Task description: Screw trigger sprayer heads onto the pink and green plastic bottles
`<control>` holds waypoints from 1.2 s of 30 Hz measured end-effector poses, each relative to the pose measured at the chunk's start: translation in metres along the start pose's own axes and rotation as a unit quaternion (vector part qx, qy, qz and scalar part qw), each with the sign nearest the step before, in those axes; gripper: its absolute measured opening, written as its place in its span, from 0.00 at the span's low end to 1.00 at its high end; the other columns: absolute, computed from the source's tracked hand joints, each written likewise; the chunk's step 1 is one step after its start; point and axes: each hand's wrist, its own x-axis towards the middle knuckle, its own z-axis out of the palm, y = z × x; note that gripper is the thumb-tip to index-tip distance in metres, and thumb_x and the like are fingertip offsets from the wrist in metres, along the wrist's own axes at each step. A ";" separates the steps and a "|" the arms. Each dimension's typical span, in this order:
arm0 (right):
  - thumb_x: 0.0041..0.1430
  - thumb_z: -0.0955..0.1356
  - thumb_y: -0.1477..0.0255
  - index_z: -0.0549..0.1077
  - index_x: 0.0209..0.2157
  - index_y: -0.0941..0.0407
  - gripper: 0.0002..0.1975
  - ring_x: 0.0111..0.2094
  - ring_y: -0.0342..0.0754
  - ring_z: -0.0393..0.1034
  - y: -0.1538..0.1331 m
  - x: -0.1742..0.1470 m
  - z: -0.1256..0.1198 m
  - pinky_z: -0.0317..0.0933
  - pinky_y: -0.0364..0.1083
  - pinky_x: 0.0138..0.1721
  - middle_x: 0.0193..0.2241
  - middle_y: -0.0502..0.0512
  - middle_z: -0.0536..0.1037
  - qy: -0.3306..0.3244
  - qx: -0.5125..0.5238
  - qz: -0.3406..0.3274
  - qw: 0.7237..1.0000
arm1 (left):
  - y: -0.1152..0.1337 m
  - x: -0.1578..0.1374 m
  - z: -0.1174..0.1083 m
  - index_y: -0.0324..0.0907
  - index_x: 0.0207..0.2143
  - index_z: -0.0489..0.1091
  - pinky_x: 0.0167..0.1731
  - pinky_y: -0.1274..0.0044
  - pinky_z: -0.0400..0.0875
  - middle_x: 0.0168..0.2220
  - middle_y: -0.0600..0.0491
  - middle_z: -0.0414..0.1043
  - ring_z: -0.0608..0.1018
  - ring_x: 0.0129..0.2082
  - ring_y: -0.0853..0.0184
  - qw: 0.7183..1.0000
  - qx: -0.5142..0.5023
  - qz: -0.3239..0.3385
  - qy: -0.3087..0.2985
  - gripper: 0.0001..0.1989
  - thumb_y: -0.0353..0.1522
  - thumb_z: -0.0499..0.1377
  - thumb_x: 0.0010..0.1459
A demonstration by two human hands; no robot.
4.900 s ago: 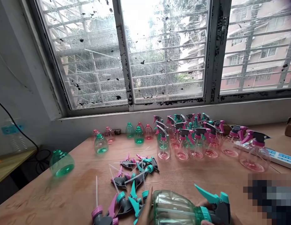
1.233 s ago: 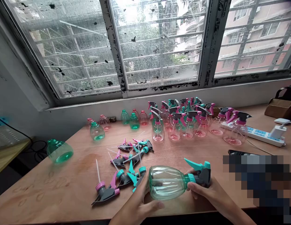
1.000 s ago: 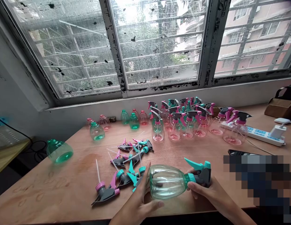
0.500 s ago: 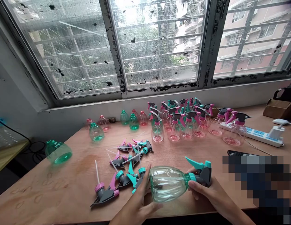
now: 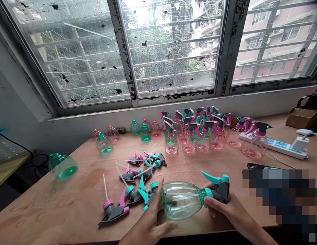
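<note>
1. Bottle (image 5: 183, 200) is right between your hands, off to the right of your left hand (image 5: 154, 217) and to the left of your right hand (image 5: 222, 206). It's on its side, long axis running roughly left to right, base toward your left, neck toward your right.
2. Your right hand is the one nearer the neck: thumb and fingers pinching the teal collar (image 5: 208, 192) of the spray head (image 5: 222, 189). That head's in line with the neck, trigger pointing up.
3. Your left hand is at the base, curved round it, index finger up along the end and thumb spread out underneath. Some fingers are hidden, so can't tell how hard they're pressing.
4. Loose heads (image 5: 134, 195) are in a pile just past your left hand, on the table (image 5: 79, 204).
5. Bottles with heads on (image 5: 205, 139) are bunched toward the window side, well apart from your hands. One headless green bottle (image 5: 62, 166) leans over at far left.
</note>
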 end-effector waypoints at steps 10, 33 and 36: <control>0.53 0.79 0.55 0.77 0.39 0.55 0.21 0.18 0.46 0.70 0.004 0.001 -0.002 0.62 0.46 0.23 0.22 0.49 0.81 -0.008 -0.009 -0.006 1.000 | 0.000 0.002 0.001 0.58 0.74 0.32 0.72 0.56 0.32 0.78 0.54 0.37 0.42 0.76 0.51 0.999 -0.029 0.011 0.005 0.52 0.39 0.67 0.62; 0.55 0.78 0.54 0.76 0.39 0.54 0.20 0.19 0.46 0.71 0.010 0.003 -0.007 0.64 0.46 0.24 0.21 0.47 0.78 -0.023 -0.027 -0.009 0.999 | 0.001 -0.002 -0.001 0.52 0.75 0.33 0.73 0.59 0.31 0.78 0.52 0.31 0.36 0.76 0.52 1.000 0.006 -0.020 0.004 0.53 0.39 0.68 0.61; 0.55 0.78 0.55 0.76 0.38 0.54 0.19 0.19 0.46 0.71 0.011 0.004 -0.008 0.63 0.46 0.24 0.22 0.48 0.79 -0.027 -0.033 -0.014 0.999 | -0.001 -0.002 -0.002 0.50 0.75 0.36 0.73 0.58 0.32 0.78 0.51 0.32 0.38 0.76 0.51 1.000 0.004 -0.019 0.002 0.52 0.43 0.67 0.61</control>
